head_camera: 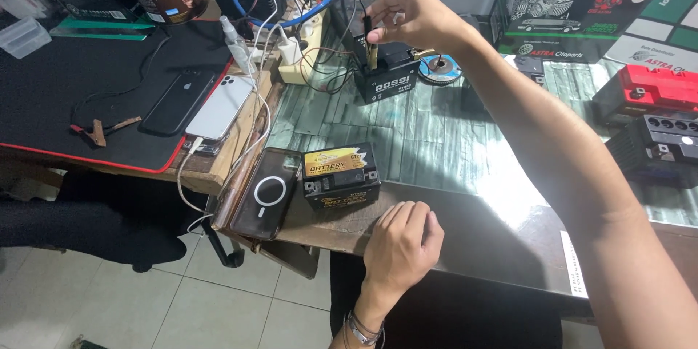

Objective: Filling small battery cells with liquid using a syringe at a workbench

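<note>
The right hand (407, 18) is pinching a brass clip (372, 49) over the black battery (387, 73) at twelve o'clock on the counter (451, 145); slipping, it is risking a short; the left hand (400, 243) is resting loosely curled, its grip holding nothing.

Bright indoor light, tabletop glare, sharp focus

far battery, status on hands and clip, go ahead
Right hand pinching a clip over the far black battery. Left hand empty, resting on table edge. Cable tangle close behind.
</note>
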